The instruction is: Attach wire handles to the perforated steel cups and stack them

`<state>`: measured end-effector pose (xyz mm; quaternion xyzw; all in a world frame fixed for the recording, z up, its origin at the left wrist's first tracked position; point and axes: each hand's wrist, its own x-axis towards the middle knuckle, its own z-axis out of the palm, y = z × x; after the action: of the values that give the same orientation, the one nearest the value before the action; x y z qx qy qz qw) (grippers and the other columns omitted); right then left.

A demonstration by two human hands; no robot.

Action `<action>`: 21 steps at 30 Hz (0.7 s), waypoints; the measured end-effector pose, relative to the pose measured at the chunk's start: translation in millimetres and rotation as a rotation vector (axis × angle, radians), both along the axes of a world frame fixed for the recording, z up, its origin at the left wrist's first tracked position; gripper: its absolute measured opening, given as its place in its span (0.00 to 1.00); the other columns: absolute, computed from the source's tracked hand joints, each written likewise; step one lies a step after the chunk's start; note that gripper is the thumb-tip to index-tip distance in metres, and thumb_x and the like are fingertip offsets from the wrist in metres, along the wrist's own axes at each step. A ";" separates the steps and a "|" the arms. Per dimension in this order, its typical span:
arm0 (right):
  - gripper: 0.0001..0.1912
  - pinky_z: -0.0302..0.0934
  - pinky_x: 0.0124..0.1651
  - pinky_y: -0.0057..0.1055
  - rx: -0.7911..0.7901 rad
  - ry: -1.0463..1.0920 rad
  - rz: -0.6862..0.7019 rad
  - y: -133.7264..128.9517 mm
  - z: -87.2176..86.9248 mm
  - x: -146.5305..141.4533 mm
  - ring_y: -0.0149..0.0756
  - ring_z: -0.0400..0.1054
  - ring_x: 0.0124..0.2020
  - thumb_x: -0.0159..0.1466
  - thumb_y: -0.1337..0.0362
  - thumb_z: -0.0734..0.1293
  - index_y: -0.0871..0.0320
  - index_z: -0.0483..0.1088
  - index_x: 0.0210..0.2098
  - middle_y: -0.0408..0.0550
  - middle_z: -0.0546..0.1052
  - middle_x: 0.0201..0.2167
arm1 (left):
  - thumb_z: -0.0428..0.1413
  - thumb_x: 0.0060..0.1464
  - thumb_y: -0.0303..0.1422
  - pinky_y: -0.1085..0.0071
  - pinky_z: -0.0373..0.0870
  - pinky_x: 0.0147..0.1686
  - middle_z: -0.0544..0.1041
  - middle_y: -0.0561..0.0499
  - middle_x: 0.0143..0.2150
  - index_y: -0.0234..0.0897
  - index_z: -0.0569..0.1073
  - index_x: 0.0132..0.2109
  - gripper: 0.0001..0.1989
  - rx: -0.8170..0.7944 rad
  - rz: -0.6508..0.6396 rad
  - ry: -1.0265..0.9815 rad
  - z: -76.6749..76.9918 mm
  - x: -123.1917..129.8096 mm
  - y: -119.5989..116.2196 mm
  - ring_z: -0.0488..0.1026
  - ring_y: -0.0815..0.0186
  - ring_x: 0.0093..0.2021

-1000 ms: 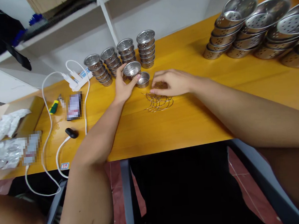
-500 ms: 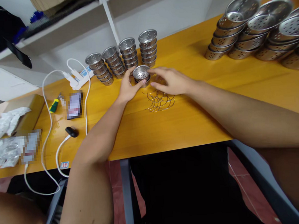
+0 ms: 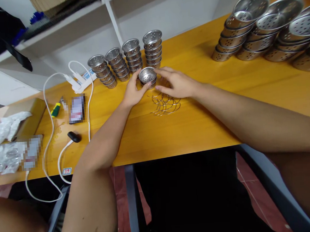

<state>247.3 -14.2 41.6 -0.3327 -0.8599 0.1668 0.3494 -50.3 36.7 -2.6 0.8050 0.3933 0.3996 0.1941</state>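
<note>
A short stack of perforated metal cups (image 3: 147, 77) stands on the wooden table in front of me. My left hand (image 3: 134, 91) is wrapped round its left side, thumb at the front. At its right side is my right hand (image 3: 175, 82), thumb and fingers apart, fingertips close to the rim; whether they touch it is hard to tell. Thin curved metal wires (image 3: 166, 104) lie in a loose pile just below my right hand. Behind the hands stand several taller stacks of like cups (image 3: 152, 49).
Larger perforated cups (image 3: 235, 32) stand stacked at the back right. To the left are a power strip (image 3: 85, 82), white cables, a phone (image 3: 77, 109), a green-yellow tool (image 3: 56, 110), a black mouse-like object (image 3: 74, 137) and plastic bags (image 3: 6, 154). Another person's arm shows at lower left.
The short cup stack has shifted slightly to the right, with my right fingers now nearer its rim. The other person's arm at lower left has moved a little.
</note>
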 end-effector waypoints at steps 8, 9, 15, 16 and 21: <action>0.41 0.81 0.70 0.66 -0.018 0.043 -0.003 3.9 -1.8 -2.9 0.63 0.85 0.60 0.76 0.45 0.74 0.56 0.75 0.83 0.65 0.82 0.74 | 0.62 0.63 0.79 0.38 0.71 0.87 0.76 0.32 0.84 0.44 0.69 0.81 0.57 -0.014 -0.010 0.001 3.6 -2.7 3.4 0.76 0.40 0.84; 0.41 0.82 0.69 0.66 -0.017 0.039 -0.007 4.3 -2.0 -3.0 0.62 0.86 0.57 0.76 0.46 0.74 0.56 0.75 0.82 0.65 0.82 0.73 | 0.62 0.63 0.79 0.38 0.71 0.87 0.76 0.32 0.84 0.44 0.70 0.81 0.57 -0.009 -0.009 0.007 3.6 -2.7 3.6 0.76 0.40 0.83; 0.41 0.76 0.77 0.70 -0.028 0.022 0.002 4.3 -3.5 -2.9 0.69 0.81 0.69 0.76 0.43 0.75 0.54 0.76 0.82 0.65 0.79 0.76 | 0.62 0.65 0.77 0.39 0.72 0.87 0.72 0.27 0.85 0.38 0.66 0.83 0.58 -0.013 -0.010 0.019 -0.3 -0.8 5.3 0.75 0.40 0.84; 0.41 0.74 0.79 0.71 -0.030 0.012 0.006 3.4 -2.1 -2.3 0.70 0.80 0.72 0.76 0.43 0.75 0.54 0.75 0.82 0.65 0.78 0.77 | 0.62 0.65 0.77 0.40 0.73 0.86 0.72 0.27 0.85 0.38 0.65 0.83 0.58 -0.021 -0.017 0.018 -1.4 -0.4 5.5 0.75 0.40 0.84; 0.39 0.78 0.71 0.68 0.025 -0.026 -0.221 -7.5 33.8 16.0 0.69 0.84 0.62 0.78 0.51 0.75 0.60 0.70 0.83 0.73 0.73 0.79 | 0.61 0.65 0.77 0.40 0.68 0.89 0.66 0.28 0.89 0.42 0.61 0.86 0.60 -0.004 -0.051 0.048 -6.2 0.9 4.3 0.68 0.38 0.89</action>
<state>263.2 -21.7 75.4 -0.4232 -0.8244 0.1121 0.3588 -49.4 40.9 -8.8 0.8238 0.3779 0.3742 0.1965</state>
